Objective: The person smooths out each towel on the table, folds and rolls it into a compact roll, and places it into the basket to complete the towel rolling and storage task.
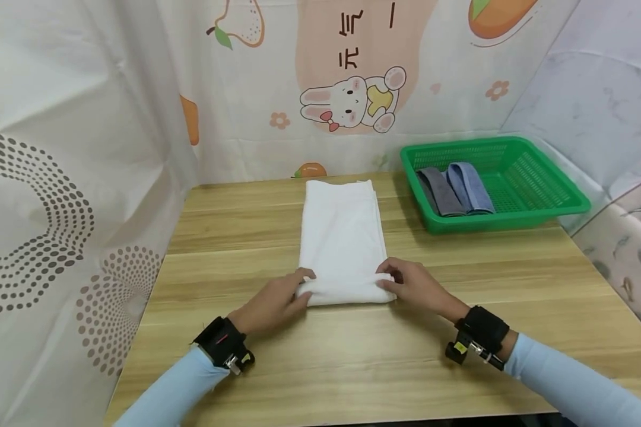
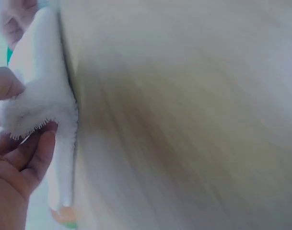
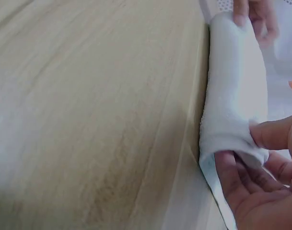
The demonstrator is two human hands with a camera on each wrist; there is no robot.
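A white towel lies lengthwise on the wooden table, its near end turned over into a thick fold. My left hand pinches the left end of that fold, and in the left wrist view the thumb lies on one side of the towel edge with fingers on the other. At the opposite end my right hand grips the fold between thumb and fingers. In the right wrist view the fingers reach inside the rolled end of the towel, partly hidden by the cloth.
A green plastic basket stands at the back right of the table. Inside it lie a folded dark grey cloth and a folded blue cloth. A printed curtain hangs behind the table's back edge.
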